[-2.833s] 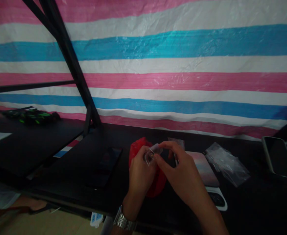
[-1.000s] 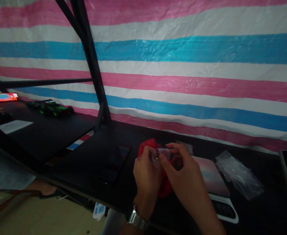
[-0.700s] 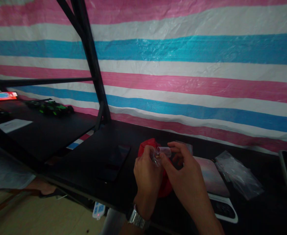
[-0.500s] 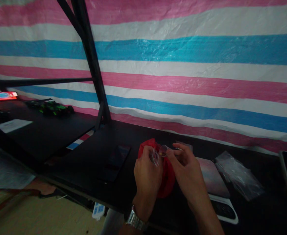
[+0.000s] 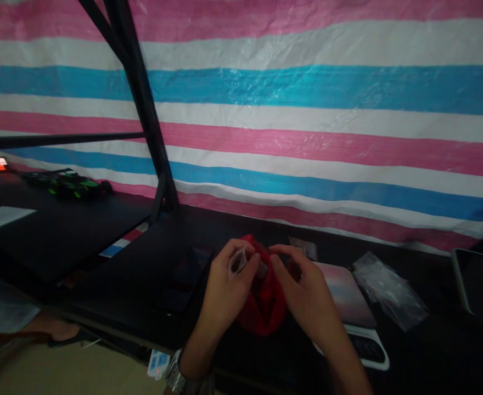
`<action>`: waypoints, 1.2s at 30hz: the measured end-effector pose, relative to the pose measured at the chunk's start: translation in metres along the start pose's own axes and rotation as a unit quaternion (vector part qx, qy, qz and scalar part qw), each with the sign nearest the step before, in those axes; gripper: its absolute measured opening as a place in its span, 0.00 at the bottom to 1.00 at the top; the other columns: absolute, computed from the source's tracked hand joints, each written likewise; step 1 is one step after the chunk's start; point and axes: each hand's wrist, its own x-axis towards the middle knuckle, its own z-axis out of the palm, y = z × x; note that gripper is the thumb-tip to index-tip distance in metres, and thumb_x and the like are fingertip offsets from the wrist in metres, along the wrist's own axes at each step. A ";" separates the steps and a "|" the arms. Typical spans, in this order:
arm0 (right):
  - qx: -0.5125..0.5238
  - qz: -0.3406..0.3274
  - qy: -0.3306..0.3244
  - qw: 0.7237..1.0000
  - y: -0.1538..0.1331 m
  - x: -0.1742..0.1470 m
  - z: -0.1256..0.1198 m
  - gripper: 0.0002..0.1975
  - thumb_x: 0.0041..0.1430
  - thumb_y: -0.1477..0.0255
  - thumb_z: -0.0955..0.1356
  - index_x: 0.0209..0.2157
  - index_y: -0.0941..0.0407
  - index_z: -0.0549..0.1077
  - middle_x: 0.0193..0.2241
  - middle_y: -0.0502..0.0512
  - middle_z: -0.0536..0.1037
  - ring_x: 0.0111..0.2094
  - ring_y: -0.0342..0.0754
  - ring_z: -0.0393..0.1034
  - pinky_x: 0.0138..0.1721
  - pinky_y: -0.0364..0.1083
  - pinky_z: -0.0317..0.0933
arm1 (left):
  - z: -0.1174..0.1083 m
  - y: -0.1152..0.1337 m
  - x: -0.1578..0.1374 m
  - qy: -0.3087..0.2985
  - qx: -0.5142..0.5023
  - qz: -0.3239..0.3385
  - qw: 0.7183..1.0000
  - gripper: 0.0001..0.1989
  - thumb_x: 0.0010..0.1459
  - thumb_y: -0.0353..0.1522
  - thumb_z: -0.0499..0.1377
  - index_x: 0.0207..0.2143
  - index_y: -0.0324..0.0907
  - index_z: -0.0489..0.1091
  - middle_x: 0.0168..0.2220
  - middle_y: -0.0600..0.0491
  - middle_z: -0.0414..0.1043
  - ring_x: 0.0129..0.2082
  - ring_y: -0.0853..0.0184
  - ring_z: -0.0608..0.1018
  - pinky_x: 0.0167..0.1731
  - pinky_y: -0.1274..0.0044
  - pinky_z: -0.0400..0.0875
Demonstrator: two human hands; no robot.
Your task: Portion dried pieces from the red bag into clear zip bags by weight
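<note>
A red pouch [image 5: 262, 323], soft and gathered, stands on the black table between my two hands. My left hand [image 5: 227, 285], with a metal watch [image 5: 174, 373] on its wrist, is closed at the pouch's upper left side. A clear plastic piece with a curved rim [image 5: 237, 262] shows between its thumb and fingers. My right hand [image 5: 305, 280] pinches the pouch's upper right edge between thumb and fingertips. Something clear or pale is partly visible in the pouch's mouth, too dim to name.
A pinkish flat case [image 5: 344, 293] and a white-edged phone-like item [image 5: 367, 348] lie right of my hands, beside clear plastic bags [image 5: 389, 291]. Farther right is a phone [image 5: 476, 282]; a dark phone [image 5: 190, 274] lies left. A green-black toy car [image 5: 77, 184] stands beyond the black frame [image 5: 142, 104].
My right hand has let the small clear plastic piece out of its fingertips and now grips the pouch edge. My left hand has shifted left. The view has turned slightly right.
</note>
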 end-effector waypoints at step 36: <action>-0.111 0.139 0.263 0.948 0.116 0.007 -0.149 0.32 0.59 0.46 0.63 0.37 0.59 0.83 0.34 0.64 0.85 0.29 0.57 0.74 0.37 0.53 0.64 | 0.048 -0.048 -0.092 -0.024 0.557 0.173 0.812 0.09 0.66 0.30 0.55 0.41 0.53 0.74 0.20 0.60 0.77 0.16 0.63 0.79 0.16 0.78 0.58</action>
